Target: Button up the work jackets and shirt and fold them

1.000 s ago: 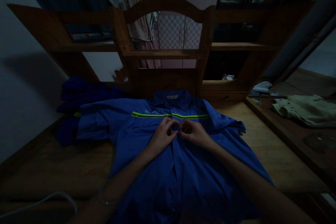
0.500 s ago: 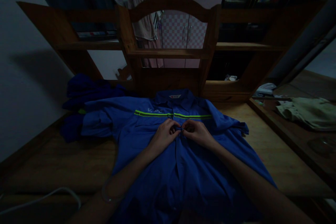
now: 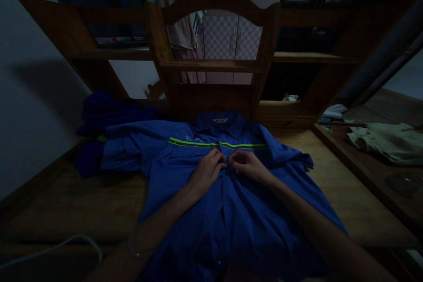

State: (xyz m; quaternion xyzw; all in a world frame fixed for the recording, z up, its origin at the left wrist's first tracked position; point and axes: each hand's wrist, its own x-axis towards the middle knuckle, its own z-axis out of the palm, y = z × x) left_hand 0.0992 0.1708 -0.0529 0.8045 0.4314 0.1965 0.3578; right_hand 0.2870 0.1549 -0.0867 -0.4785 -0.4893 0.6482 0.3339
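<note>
A blue short-sleeved work shirt (image 3: 185, 224) lies front up, collar away from me, with a green-yellow stripe (image 3: 191, 142) across its chest. At the front placket just below the stripe, my left hand (image 3: 209, 168) pinches the shirt's edge between thumb and fingers. My right hand (image 3: 248, 165) is closed in a pinch right beside it, on the same placket. The fingertips nearly meet, and whatever small part lies between them is too dark to make out.
The shirt rests on a wooden desk (image 3: 357, 202) with a wooden shelf unit (image 3: 211, 67) behind. Dark blue cloth (image 3: 109, 112) is heaped at the left. A white cable (image 3: 66, 243) lies front left. Light-coloured cloth (image 3: 390, 141) sits on the right-hand surface.
Both hands stay at the same spot on the placket. The fingers shift slightly, with the left fingers drawn closer together. The shirt lies practically as before.
</note>
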